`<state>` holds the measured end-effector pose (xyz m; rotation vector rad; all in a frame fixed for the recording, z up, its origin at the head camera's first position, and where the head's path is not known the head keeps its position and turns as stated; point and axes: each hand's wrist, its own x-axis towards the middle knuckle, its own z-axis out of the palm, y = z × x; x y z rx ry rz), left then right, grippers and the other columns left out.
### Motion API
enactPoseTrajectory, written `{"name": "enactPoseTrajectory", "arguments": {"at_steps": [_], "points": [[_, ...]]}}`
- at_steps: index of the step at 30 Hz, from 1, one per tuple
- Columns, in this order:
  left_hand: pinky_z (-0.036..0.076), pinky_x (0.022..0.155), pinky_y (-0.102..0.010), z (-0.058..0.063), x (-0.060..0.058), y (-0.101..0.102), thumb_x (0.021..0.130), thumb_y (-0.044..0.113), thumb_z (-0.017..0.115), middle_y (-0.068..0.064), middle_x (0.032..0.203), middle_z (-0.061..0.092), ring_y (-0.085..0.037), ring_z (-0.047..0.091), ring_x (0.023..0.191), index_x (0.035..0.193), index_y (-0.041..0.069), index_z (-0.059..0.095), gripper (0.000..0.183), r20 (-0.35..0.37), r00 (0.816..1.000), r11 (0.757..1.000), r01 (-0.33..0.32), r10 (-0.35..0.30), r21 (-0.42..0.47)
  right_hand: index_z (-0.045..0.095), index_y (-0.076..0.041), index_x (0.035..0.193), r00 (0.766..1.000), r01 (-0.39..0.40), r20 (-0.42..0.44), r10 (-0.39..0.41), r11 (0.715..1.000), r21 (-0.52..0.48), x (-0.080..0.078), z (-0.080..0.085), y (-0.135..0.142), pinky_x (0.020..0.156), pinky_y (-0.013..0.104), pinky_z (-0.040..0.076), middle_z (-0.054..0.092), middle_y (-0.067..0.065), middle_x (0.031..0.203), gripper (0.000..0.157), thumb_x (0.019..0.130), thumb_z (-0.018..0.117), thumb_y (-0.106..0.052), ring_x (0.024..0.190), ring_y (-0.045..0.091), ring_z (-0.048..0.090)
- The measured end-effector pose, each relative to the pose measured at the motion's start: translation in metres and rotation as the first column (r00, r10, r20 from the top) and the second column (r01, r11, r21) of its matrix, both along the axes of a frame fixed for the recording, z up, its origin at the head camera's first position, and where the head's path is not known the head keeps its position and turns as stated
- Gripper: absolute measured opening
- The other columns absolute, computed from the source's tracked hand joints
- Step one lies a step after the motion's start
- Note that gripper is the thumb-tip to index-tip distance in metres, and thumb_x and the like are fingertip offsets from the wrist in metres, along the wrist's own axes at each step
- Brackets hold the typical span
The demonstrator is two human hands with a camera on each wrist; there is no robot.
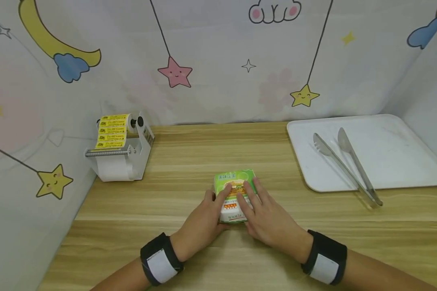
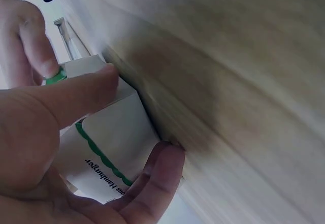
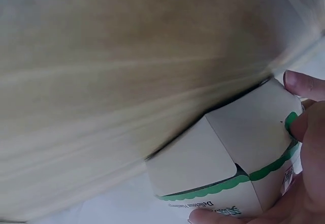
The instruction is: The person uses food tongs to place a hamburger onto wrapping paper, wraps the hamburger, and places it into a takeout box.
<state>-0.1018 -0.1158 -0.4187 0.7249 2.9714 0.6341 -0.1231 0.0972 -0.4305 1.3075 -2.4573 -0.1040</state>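
Note:
A small green and white cardboard hamburger box (image 1: 236, 188) sits on the wooden table with its lid down and a burger picture on top. My left hand (image 1: 200, 226) grips its left side, index fingertip on the lid. In the left wrist view the thumb lies along one white wall of the box (image 2: 122, 127) and other fingers curl about another side. From the right, my right hand (image 1: 273, 224) holds the same box, several fingers spread over the lid. The right wrist view shows its fingers around the edges of the box (image 3: 233, 127), near a green scalloped border.
Back left stands a label dispenser (image 1: 140, 157) with a roll of yellow printed labels (image 1: 111, 131). On the right lies a white tray (image 1: 404, 149); metal tongs (image 1: 344, 169) rest across its front rim, handle end over the table. A patterned cloth backdrop (image 1: 218, 101) closes off the back.

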Motion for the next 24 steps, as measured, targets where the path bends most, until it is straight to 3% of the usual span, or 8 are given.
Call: {"name": "enactPoseTrajectory", "arguments": {"at_steps": [5, 13, 20, 24], "points": [[0.054, 0.071, -0.028, 0.0003, 0.0017, 0.0009, 0.071, 0.023, 0.081, -0.023, 0.113, 0.047, -0.018, 0.057, 0.081, 0.150, 0.006, 0.026, 0.098, -0.001, 1.000, 1.000, 0.007, -0.007, 0.011, 0.045, 0.003, 0.136, 1.000, 0.009, -0.011, -0.009, 1.000, 0.011, 0.0022, -0.0024, 0.0009, 0.108, 0.051, 0.030, 0.039, 0.035, 0.139, 0.067, 0.086, 0.060, -0.039, 0.133, 0.052, 0.027], [0.054, 0.065, -0.027, -0.0029, 0.0029, 0.0028, 0.076, 0.033, 0.077, -0.023, 0.109, 0.048, -0.018, 0.057, 0.078, 0.149, 0.005, 0.027, 0.093, -0.034, 0.999, 1.000, -0.024, 0.024, 0.001, 0.048, 0.003, 0.134, 0.999, 0.031, 0.017, -0.030, 0.997, -0.072, 0.0058, -0.0031, -0.0025, 0.106, 0.052, 0.033, 0.039, 0.035, 0.139, 0.066, 0.087, 0.061, -0.041, 0.132, 0.053, 0.027], [0.054, 0.064, -0.027, -0.0029, 0.0036, 0.0026, 0.075, 0.029, 0.078, -0.023, 0.109, 0.048, -0.019, 0.057, 0.077, 0.150, 0.005, 0.027, 0.093, -0.028, 0.999, 1.000, -0.026, 0.025, -0.012, 0.051, 0.002, 0.131, 0.998, 0.059, -0.001, -0.059, 0.995, -0.076, 0.0057, -0.0047, -0.0056, 0.104, 0.051, 0.036, 0.039, 0.036, 0.138, 0.059, 0.089, 0.059, -0.038, 0.131, 0.054, 0.028], [0.054, 0.064, -0.027, -0.0032, 0.0037, 0.0016, 0.074, 0.031, 0.079, -0.023, 0.107, 0.048, -0.019, 0.057, 0.077, 0.150, 0.005, 0.027, 0.095, -0.047, 0.999, 1.000, -0.018, 0.018, -0.015, 0.042, 0.000, 0.140, 0.997, 0.058, 0.049, -0.055, 0.995, -0.080, 0.0053, -0.0056, -0.0044, 0.103, 0.053, 0.037, 0.030, 0.036, 0.145, 0.069, 0.088, 0.061, -0.040, 0.134, 0.054, 0.023]]}}
